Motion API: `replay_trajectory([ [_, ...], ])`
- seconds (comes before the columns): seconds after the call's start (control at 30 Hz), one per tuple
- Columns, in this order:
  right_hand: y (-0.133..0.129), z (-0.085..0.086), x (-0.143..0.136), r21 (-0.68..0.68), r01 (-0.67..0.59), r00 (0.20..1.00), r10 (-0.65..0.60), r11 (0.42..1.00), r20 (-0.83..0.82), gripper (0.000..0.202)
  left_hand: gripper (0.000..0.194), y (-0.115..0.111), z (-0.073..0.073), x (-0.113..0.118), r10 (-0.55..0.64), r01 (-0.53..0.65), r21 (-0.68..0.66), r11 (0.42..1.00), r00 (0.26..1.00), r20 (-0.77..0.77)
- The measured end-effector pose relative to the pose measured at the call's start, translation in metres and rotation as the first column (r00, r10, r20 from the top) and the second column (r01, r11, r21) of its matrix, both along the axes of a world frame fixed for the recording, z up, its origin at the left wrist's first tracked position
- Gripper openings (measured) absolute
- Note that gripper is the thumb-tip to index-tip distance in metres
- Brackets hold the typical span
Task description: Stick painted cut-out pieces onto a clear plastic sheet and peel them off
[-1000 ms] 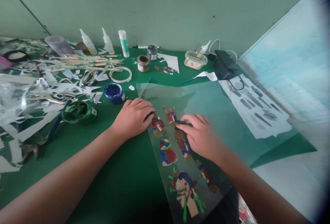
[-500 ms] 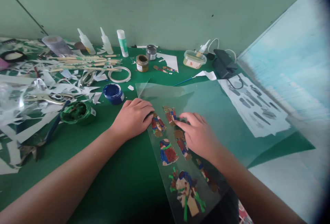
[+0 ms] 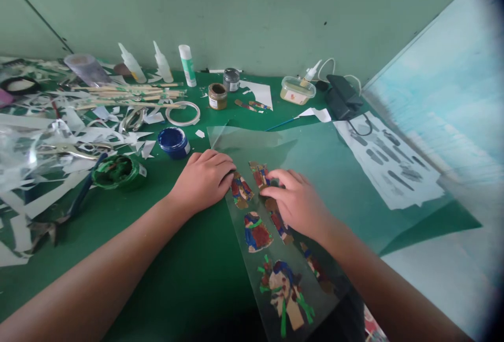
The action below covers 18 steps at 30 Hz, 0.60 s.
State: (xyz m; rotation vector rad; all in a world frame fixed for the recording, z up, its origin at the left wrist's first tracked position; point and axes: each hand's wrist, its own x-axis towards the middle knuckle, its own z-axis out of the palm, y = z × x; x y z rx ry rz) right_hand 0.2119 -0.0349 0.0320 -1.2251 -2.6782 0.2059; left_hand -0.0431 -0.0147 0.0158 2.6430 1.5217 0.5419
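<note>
A clear plastic sheet [image 3: 311, 148] lies over the green table, with several painted paper cutouts on it. My left hand [image 3: 202, 182] rests at the sheet's left edge with its fingers curled down, beside a red-and-blue cutout [image 3: 241, 191]; its fingertips are partly hidden. The thumb and forefinger of my right hand [image 3: 301, 203] are at the edges of another painted cutout [image 3: 259, 175]. Just below this hand lies a narrow cutout [image 3: 280, 225], partly covered. Nearer me are a rounded red-and-blue cutout [image 3: 258, 233] and a head-shaped cutout [image 3: 281, 284] with green strips.
Open jars of blue paint [image 3: 173, 143], green paint [image 3: 118, 171] and brown paint [image 3: 218, 96] stand to the left and back. Paper scraps [image 3: 43, 195], pliers [image 3: 45, 232] and wooden sticks [image 3: 129, 95] crowd the left. A printed sheet [image 3: 394, 169] lies at right.
My right hand has shifted slightly; its thumb now reaches the lower edge of the upper cutout and its forefinger the right side. My left hand stays in place.
</note>
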Motion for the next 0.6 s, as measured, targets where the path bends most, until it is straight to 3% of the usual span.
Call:
replay_trajectory([
  [0.17,0.017,0.000,-0.006,-0.112,0.004,0.999,-0.008,0.994,-0.037,0.039,0.025,0.000,0.000,0.000,0.003,-0.003,0.002,1.000,1.000,0.006],
  [0.6,0.056,-0.003,-0.021,-0.045,0.045,0.999,-0.044,0.998,0.022,0.049,0.023,0.001,0.000,0.001,-0.002,0.002,-0.004,1.000,1.000,0.018],
])
